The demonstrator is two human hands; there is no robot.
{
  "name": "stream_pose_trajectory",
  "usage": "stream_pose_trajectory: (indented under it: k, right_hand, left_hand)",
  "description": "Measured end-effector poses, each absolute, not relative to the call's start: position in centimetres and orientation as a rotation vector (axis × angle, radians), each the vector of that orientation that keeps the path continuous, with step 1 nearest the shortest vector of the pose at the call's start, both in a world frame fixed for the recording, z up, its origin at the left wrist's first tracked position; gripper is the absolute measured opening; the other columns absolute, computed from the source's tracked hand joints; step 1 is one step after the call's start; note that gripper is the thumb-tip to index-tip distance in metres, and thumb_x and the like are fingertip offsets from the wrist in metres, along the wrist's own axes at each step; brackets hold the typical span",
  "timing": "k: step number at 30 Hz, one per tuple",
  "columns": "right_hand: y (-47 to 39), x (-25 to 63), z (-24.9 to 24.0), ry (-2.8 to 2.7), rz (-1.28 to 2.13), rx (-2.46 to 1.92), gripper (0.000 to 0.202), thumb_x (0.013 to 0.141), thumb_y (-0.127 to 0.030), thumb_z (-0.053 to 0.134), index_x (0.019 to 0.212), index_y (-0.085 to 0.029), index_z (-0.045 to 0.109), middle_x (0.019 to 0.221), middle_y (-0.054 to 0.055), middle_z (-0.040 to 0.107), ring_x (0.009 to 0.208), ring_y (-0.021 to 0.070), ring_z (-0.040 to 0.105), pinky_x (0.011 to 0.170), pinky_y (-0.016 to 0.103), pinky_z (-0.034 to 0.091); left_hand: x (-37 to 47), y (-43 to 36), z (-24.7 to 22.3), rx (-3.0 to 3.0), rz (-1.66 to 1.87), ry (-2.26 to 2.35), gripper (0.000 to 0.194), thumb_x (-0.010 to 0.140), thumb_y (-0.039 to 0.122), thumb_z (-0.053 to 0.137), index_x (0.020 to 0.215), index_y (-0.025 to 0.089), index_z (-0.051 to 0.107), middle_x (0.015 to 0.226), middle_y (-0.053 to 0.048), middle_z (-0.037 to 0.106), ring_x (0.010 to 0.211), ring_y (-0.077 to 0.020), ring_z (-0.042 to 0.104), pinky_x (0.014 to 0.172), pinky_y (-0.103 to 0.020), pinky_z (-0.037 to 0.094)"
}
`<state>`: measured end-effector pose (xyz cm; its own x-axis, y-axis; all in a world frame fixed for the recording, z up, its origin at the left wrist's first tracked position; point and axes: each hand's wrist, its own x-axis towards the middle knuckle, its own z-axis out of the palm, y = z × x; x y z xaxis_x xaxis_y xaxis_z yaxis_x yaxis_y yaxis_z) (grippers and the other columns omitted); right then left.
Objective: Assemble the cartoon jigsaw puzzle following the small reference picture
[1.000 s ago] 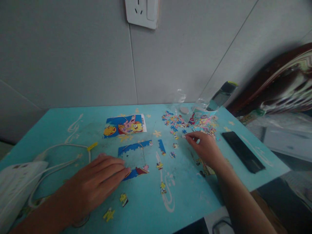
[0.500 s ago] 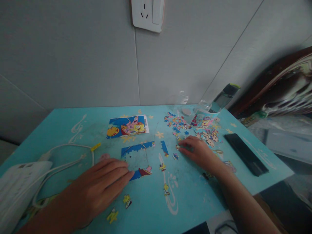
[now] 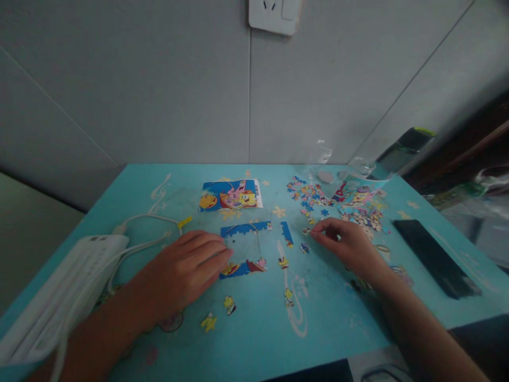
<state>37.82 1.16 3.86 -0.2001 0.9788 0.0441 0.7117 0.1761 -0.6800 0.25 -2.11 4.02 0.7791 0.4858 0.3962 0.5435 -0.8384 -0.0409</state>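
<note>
My left hand [image 3: 194,265] lies open, fingers stretched, at the left side of a partly joined jigsaw puzzle [image 3: 245,268]. The puzzle has blue top and bottom strips around a bare middle, and its left edge is partly hidden by my fingers. My right hand [image 3: 338,239] has thumb and forefinger pinched at a small puzzle piece [image 3: 306,231] on the table. Just below it lies a blue piece [image 3: 304,248]. A short joined blue strip [image 3: 287,234] stands apart, right of the puzzle. Loose yellow pieces [image 3: 229,304] lie nearer to me.
A cartoon picture card [image 3: 230,195] lies behind the puzzle. Loose pieces [image 3: 308,192] are heaped at the back right beside a printed tub [image 3: 358,191] and a bottle [image 3: 405,148]. A black flat case [image 3: 437,257] is at right; a white power strip [image 3: 67,297] with cables at left.
The whole view has shifted, so things sit further right. My left hand has moved away from the puzzle's lower left corner, uncovering a yellow part there. My right hand stays at the same small piece.
</note>
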Motion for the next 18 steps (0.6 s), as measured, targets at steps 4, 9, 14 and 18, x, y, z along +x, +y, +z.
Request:
stream_pose_trajectory:
  k: [4, 9, 14, 18]
  right_hand:
    - [0.2, 35.9, 4.4, -1.927, 0.982, -1.454, 0.022, 0.091, -0.042, 0.069, 0.088, -0.021, 0.074, 0.081, 0.002, 0.073, 0.069, 0.015, 0.059, 0.061, 0.027, 0.043]
    - [-1.1, 33.7, 4.6, -1.961, 1.206, -1.374, 0.017, 0.09, -0.037, 0.07, 0.09, -0.022, 0.076, 0.085, 0.001, 0.076, 0.076, 0.016, 0.065, 0.068, 0.027, 0.049]
    - [-1.4, 33.7, 4.6, -2.098, 1.16, -1.381, 0.017, 0.092, -0.038, 0.068, 0.093, -0.024, 0.078, 0.089, 0.002, 0.077, 0.079, 0.0187, 0.067, 0.069, 0.03, 0.052]
    - [-0.8, 35.3, 4.7, -2.06, 1.033, -1.444, 0.022, 0.091, -0.045, 0.068, 0.09, -0.025, 0.076, 0.089, 0.004, 0.077, 0.081, 0.0215, 0.068, 0.072, 0.033, 0.055]
  left_hand:
    - [1.1, -2.3, 3.8, -2.838, -0.594, -0.819, 0.022, 0.101, 0.015, 0.051, 0.114, 0.014, 0.069, 0.107, -0.009, 0.07, 0.105, -0.024, 0.063, 0.094, -0.043, 0.053]
    - [1.4, -2.6, 3.4, -2.885, -0.518, -0.896, 0.025, 0.102, 0.018, 0.048, 0.117, 0.018, 0.068, 0.113, -0.008, 0.069, 0.108, -0.0238, 0.061, 0.098, -0.045, 0.051]
    - [-0.1, -2.1, 3.4, -2.815, -0.421, -0.981, 0.03, 0.102, 0.014, 0.045, 0.125, 0.014, 0.064, 0.121, -0.012, 0.066, 0.117, -0.027, 0.058, 0.103, -0.048, 0.049]
    - [-0.7, -1.6, 4.3, -2.755, -0.372, -1.092, 0.027, 0.102, 0.018, 0.05, 0.124, 0.014, 0.065, 0.12, -0.013, 0.066, 0.115, -0.0269, 0.06, 0.102, -0.048, 0.049]
